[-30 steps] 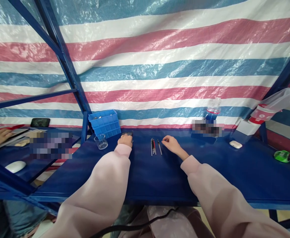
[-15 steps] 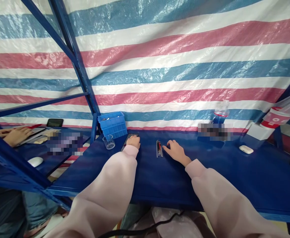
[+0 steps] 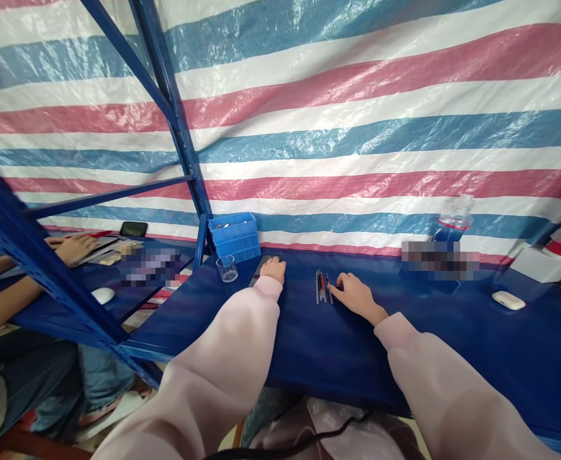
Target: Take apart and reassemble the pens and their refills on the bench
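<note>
My left hand (image 3: 273, 270) lies palm down on the edge of a dark phone (image 3: 257, 271), fingers loosely extended, gripping nothing. Beside it, in the middle of the blue table (image 3: 309, 345), several thin pen refills (image 3: 319, 286) lie side by side, dark and red at the upper part with pale tubes. My right hand (image 3: 353, 292) is at their right side, thumb and index finger closed at a single pen refill (image 3: 329, 289) that sits slightly apart from the group. Its other fingers are curled.
A clear cup (image 3: 227, 269) and a blue plastic bin (image 3: 235, 237) stand left. To the right are a bottle (image 3: 454, 223), a white earphone case (image 3: 508, 300) and a white box (image 3: 542, 263). Past the blue frame post (image 3: 175, 121), another person's hands (image 3: 74, 248) work at a table.
My right hand has closed on one pen refill, which now lies a little right of the others. My left hand stays on the phone. The view has turned left.
</note>
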`<state>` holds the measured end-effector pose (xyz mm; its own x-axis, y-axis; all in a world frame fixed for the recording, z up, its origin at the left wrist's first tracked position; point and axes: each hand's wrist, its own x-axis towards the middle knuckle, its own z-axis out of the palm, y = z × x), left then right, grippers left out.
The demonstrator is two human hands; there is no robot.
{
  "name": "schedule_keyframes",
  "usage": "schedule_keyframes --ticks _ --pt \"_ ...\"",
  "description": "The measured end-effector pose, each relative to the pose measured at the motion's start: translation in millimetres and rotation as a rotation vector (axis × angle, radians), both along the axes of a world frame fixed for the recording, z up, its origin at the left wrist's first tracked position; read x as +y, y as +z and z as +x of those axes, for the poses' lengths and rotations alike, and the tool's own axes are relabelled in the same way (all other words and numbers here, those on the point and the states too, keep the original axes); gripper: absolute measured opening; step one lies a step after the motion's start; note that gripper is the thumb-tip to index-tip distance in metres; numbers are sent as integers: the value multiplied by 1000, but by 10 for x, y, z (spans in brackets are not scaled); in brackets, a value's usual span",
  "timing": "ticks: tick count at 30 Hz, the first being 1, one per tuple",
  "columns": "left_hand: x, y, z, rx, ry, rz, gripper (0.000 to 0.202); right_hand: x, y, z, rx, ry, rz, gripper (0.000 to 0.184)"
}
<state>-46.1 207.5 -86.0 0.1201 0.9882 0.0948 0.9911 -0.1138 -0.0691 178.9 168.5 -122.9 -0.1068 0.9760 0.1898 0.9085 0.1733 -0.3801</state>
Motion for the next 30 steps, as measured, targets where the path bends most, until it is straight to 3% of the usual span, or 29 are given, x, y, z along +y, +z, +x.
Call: schedule_keyframes --ticks 14,24,30 --pt "59 -43 -16 -17 54 -43 21 41 -25 39 -63 -35 -47 14" --pt "54 -32 -14 -26 30 -98 25 69 -37 33 -150 -68 -77 14" --pt "46 -15 10 6 -22 -84 22 67 -18 39 -52 -89 -41 11"
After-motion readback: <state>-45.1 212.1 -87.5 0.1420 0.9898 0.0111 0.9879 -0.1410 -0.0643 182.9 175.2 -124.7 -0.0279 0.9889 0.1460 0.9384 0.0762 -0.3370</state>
